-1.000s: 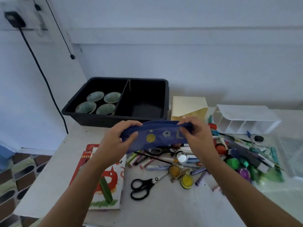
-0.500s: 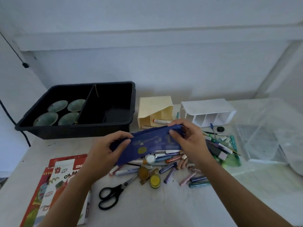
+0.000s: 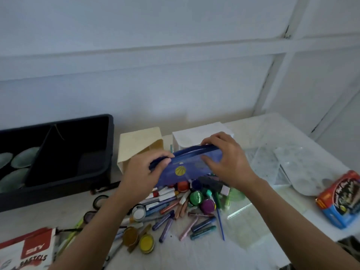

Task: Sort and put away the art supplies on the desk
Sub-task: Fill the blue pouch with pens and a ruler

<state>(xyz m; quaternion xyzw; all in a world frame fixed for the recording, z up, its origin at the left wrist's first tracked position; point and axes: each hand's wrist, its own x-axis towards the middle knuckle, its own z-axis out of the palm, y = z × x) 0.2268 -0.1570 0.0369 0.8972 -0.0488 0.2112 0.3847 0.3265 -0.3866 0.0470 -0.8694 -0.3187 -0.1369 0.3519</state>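
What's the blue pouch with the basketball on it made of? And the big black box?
The blue pouch looks like soft cloth or thin bendy plastic with a slight shine. It bows where the left hand and right hand pinch it. I can't tell which of the two it is. The black box looks like hard moulded plastic, smooth and dull, with a thick rounded rim.

White desk. Along left edge, black divided tray. By far edge, cream box beside white organiser. Mid-desk, heap of crayons, markers and paint pots. Near left corner, pastels box. At right edge, red-and-blue box.
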